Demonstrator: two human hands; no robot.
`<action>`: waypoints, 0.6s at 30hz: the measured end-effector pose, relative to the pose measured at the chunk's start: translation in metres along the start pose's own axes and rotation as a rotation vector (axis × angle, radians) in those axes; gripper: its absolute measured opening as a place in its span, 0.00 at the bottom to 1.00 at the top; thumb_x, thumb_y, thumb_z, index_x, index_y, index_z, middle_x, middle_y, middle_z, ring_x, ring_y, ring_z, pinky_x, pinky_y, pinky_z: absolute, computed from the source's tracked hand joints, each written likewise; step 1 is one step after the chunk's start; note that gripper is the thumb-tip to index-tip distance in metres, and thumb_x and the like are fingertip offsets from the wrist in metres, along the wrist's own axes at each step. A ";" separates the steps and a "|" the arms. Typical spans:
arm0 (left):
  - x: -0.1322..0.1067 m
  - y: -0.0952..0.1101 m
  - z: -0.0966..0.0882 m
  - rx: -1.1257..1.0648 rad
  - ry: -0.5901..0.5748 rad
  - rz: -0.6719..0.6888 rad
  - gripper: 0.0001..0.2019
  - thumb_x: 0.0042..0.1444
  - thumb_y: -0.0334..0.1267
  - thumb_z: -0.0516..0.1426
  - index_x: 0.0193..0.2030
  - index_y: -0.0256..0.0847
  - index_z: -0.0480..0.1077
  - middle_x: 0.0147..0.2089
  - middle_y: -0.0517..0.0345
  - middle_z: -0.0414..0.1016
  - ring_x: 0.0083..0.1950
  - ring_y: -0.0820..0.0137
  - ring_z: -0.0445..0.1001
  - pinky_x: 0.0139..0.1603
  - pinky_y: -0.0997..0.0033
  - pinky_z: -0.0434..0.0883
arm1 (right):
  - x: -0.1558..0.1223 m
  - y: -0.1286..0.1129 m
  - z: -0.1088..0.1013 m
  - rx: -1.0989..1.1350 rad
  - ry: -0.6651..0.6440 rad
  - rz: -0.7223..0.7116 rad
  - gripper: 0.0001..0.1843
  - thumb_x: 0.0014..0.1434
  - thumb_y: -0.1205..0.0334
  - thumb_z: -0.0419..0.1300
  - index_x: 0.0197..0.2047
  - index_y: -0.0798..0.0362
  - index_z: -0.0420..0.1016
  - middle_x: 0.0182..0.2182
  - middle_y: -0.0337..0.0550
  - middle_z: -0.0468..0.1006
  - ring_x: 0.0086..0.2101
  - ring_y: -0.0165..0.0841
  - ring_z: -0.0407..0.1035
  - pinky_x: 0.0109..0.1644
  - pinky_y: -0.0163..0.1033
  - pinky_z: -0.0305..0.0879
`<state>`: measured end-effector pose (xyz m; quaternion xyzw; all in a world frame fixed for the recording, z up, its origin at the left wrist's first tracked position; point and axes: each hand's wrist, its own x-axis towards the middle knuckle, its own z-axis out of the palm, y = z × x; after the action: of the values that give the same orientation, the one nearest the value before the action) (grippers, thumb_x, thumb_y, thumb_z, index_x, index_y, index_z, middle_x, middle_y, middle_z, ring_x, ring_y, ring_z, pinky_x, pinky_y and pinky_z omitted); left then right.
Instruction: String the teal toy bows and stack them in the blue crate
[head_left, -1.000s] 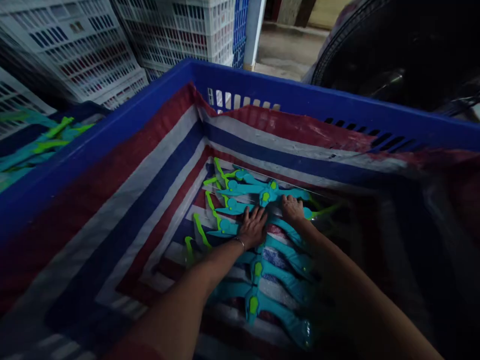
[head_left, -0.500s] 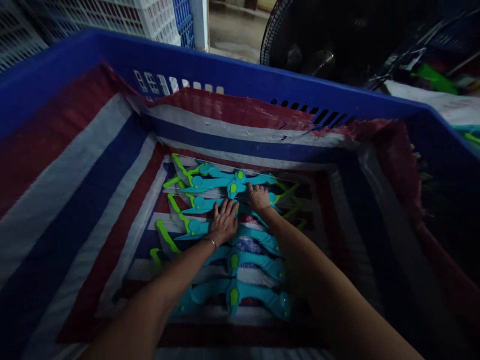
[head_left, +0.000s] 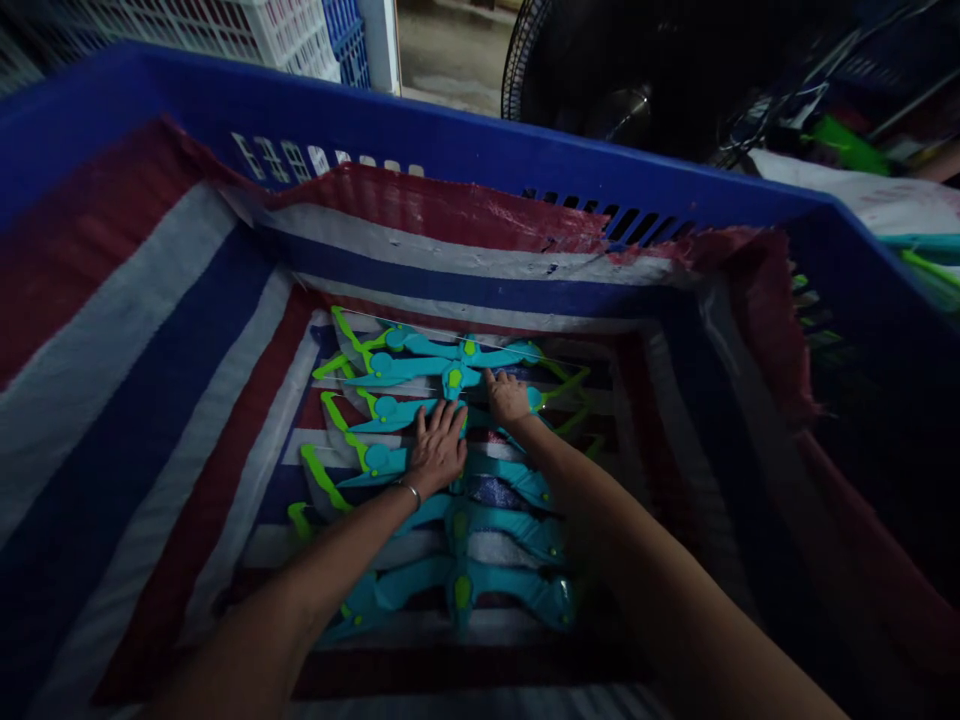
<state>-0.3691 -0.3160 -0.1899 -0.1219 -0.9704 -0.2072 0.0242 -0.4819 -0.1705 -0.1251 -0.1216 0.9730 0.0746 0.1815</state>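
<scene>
Several turquoise toy bows (head_left: 405, 370) with lime-green tips and thin strings lie in an overlapping row on striped cloth. My left hand (head_left: 437, 452), wearing a bracelet at the wrist, rests palm down on the bows with its fingers spread. Beneath its fingers is the middle of a bow whose left arm (head_left: 384, 412) shows beside it. Further right and farther away, my right hand (head_left: 508, 398) has its fingers bent over the right part of a toy bow; the fingertips are partly hidden. Nearer to me, two more bows (head_left: 499, 575) lie below my hands.
A blue plastic crate (head_left: 450, 120) with slotted walls surrounds the bows, lined with red, white and blue striped cloth (head_left: 465, 285). Beyond it stand white crates (head_left: 289, 35) and a dark round fan (head_left: 570, 70). A white sack (head_left: 825, 185) lies at the right.
The view has shifted slightly, so the crate and bows appear further left. Both hands stay on the bows, and the gap between the two farthest bows looks slightly wider.
</scene>
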 end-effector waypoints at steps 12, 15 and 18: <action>0.001 0.001 -0.001 0.032 0.002 0.001 0.31 0.66 0.37 0.51 0.75 0.35 0.57 0.76 0.40 0.57 0.78 0.51 0.49 0.78 0.39 0.43 | 0.013 0.000 -0.002 0.031 0.001 0.001 0.32 0.72 0.68 0.43 0.77 0.55 0.47 0.67 0.59 0.64 0.67 0.48 0.54 0.64 0.52 0.64; 0.000 0.001 0.000 0.030 0.029 -0.002 0.31 0.66 0.39 0.51 0.75 0.34 0.56 0.76 0.39 0.56 0.78 0.51 0.51 0.78 0.40 0.43 | 0.007 0.003 0.002 0.037 0.011 -0.021 0.31 0.73 0.69 0.37 0.77 0.54 0.50 0.68 0.59 0.63 0.67 0.47 0.56 0.65 0.53 0.63; 0.000 0.000 0.001 0.015 0.015 0.002 0.31 0.66 0.39 0.50 0.75 0.35 0.57 0.76 0.42 0.58 0.78 0.51 0.50 0.78 0.38 0.41 | 0.001 0.013 0.002 0.039 0.005 -0.048 0.30 0.73 0.69 0.39 0.75 0.54 0.53 0.66 0.60 0.65 0.63 0.46 0.62 0.65 0.56 0.62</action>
<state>-0.3693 -0.3156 -0.1911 -0.1211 -0.9716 -0.2008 0.0326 -0.4850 -0.1577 -0.1261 -0.1417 0.9715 0.0510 0.1833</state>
